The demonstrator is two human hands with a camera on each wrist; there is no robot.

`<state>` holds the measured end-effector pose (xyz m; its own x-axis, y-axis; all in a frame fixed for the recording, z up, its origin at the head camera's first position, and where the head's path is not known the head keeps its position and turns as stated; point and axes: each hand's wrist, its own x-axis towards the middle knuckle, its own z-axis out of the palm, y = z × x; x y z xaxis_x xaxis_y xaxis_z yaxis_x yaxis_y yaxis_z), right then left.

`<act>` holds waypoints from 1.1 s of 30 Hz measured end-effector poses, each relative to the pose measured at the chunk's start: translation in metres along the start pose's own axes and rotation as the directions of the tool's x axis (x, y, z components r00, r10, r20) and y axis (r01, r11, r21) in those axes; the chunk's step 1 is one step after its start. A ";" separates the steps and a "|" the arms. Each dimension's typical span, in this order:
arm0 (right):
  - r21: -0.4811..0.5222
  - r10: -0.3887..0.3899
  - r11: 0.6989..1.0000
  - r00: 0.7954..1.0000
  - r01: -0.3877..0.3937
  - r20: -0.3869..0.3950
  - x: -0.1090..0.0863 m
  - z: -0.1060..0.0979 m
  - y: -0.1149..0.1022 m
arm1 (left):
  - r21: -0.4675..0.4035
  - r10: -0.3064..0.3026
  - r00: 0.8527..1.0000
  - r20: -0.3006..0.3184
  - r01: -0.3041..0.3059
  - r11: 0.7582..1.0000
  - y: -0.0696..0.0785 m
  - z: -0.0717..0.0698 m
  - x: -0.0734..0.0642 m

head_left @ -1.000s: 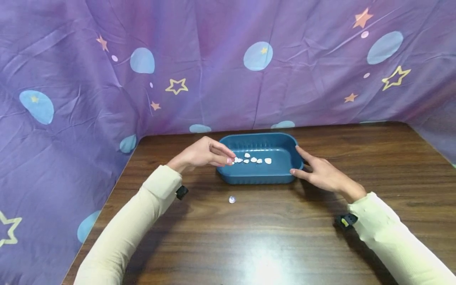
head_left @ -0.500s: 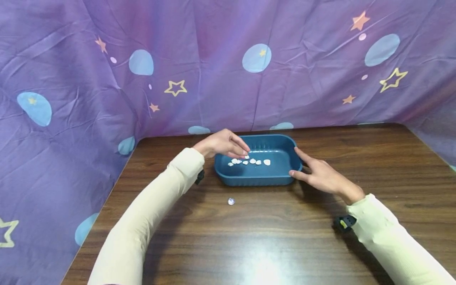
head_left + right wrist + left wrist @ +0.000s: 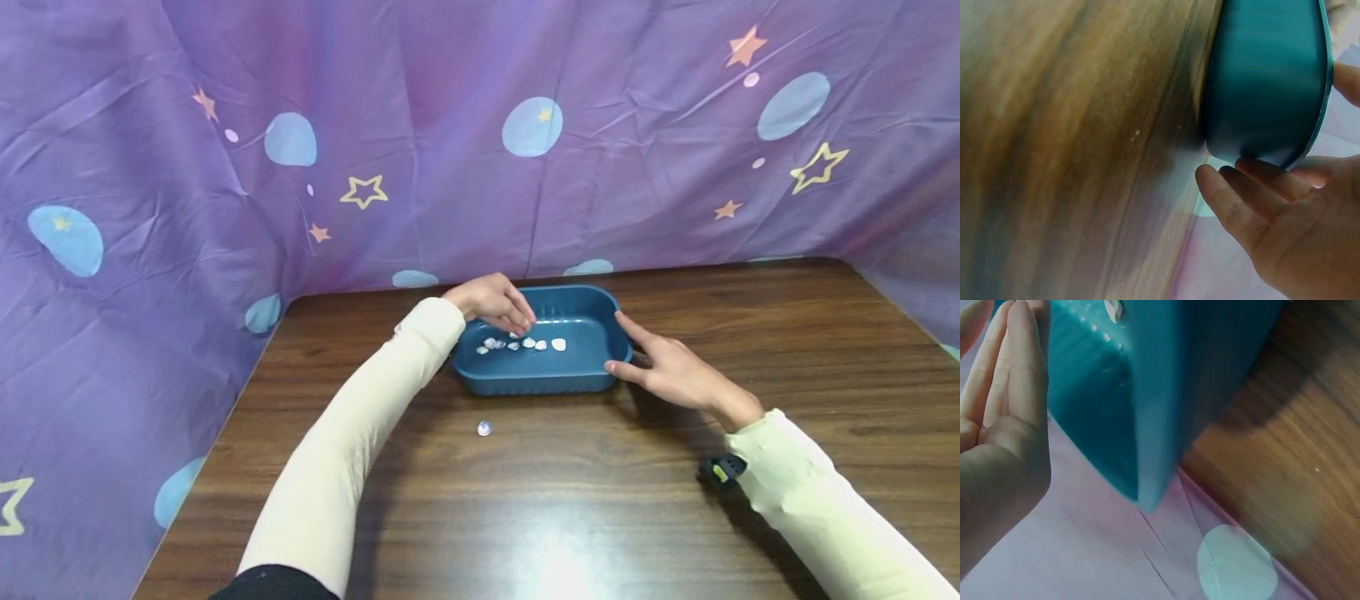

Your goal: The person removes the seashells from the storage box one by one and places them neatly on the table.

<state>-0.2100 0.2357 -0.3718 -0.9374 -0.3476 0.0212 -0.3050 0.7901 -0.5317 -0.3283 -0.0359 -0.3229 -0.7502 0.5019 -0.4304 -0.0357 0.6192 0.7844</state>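
Note:
A blue plastic tray stands on the table with several small white pebble-like pieces in a loose row on its floor. My left hand hovers over the tray's left half, fingers extended and angled down. In the left wrist view its fingers look fairly straight, with nothing seen between them. It partly covers one white piece. At the tray's right end, my right hand holds the rim between thumb and fingers; the right wrist view shows its fingers at the outer wall.
A small round shiny bluish-white piece lies on the wooden table in front of the tray. Behind the table hangs a purple cloth with stars and blue ovals, close to the tray's far side.
My left hand has moved to the right over the tray, from its left end toward the middle. The white pieces keep their places, and the right hand stays at the tray's end.

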 end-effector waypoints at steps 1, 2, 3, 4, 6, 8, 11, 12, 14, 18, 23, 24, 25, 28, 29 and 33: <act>-0.001 0.001 1.000 1.000 -0.001 -0.002 0.000 0.000 0.000 | 0.001 -0.002 1.000 0.003 0.002 1.000 0.001 0.001 0.003; -0.003 0.002 1.000 1.000 -0.002 -0.004 0.000 0.000 0.001 | -0.002 -0.003 1.000 0.008 0.003 1.000 0.002 0.002 0.005; -0.006 0.003 1.000 1.000 -0.003 -0.008 -0.001 0.000 0.001 | -0.001 -0.003 1.000 0.010 0.003 1.000 0.004 0.002 0.007; -0.008 0.003 1.000 1.000 -0.003 -0.011 -0.001 0.000 0.001 | -0.003 -0.003 1.000 0.014 0.003 1.000 0.005 0.003 0.009; -0.010 0.002 1.000 1.000 -0.002 -0.017 -0.001 0.000 0.002 | -0.001 -0.003 1.000 0.022 0.003 1.000 0.009 0.004 0.010; -0.007 0.000 1.000 1.000 0.000 -0.019 -0.001 0.000 0.002 | 0.009 -0.003 1.000 0.030 0.003 1.000 0.012 0.004 0.011; -0.004 0.000 1.000 1.000 0.000 -0.019 -0.002 -0.001 0.002 | 0.023 -0.012 0.999 0.047 0.011 1.000 0.017 0.004 0.012; -0.004 0.000 1.000 1.000 0.000 -0.018 -0.002 -0.001 0.002 | 0.022 -0.016 0.999 0.051 0.015 1.000 0.019 0.004 0.013; -0.007 0.004 1.000 1.000 -0.004 -0.019 -0.002 0.000 0.002 | 0.022 -0.020 0.998 0.054 0.019 1.000 0.020 0.005 0.015; 0.000 0.010 1.000 1.000 -0.010 -0.015 -0.002 0.000 0.002 | 0.021 -0.023 0.998 0.054 0.022 1.000 0.022 0.009 0.022; 0.002 0.017 1.000 1.000 -0.017 -0.008 -0.002 0.000 0.002 | 0.035 -0.023 0.997 0.080 0.021 0.999 0.027 0.017 0.032; -0.001 0.017 1.000 1.000 -0.017 -0.009 -0.002 0.000 0.002 | 0.040 -0.024 0.996 0.087 0.021 0.999 0.028 0.019 0.034; -0.002 0.016 1.000 1.000 -0.016 -0.011 -0.002 0.000 0.002 | 0.046 -0.026 0.995 0.095 0.021 0.999 0.030 0.021 0.036; -0.003 0.009 1.000 1.000 -0.010 -0.015 -0.002 0.000 0.002 | 0.061 -0.043 0.992 0.115 0.036 0.997 0.032 0.026 0.041; 0.000 0.007 1.000 1.000 -0.007 -0.016 -0.002 0.000 0.002 | 0.065 -0.048 0.992 0.118 0.040 0.997 0.032 0.027 0.042; 0.006 0.007 1.000 1.000 -0.007 -0.018 -0.003 0.001 0.002 | 0.095 -0.059 0.991 0.121 0.048 0.994 0.030 0.033 0.045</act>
<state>-0.2074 0.2379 -0.3742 -0.9423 -0.3331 0.0330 -0.2979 0.7895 -0.5366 -0.3416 0.0256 -0.3335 -0.6614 0.5339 -0.5269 -0.0083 0.6972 0.7169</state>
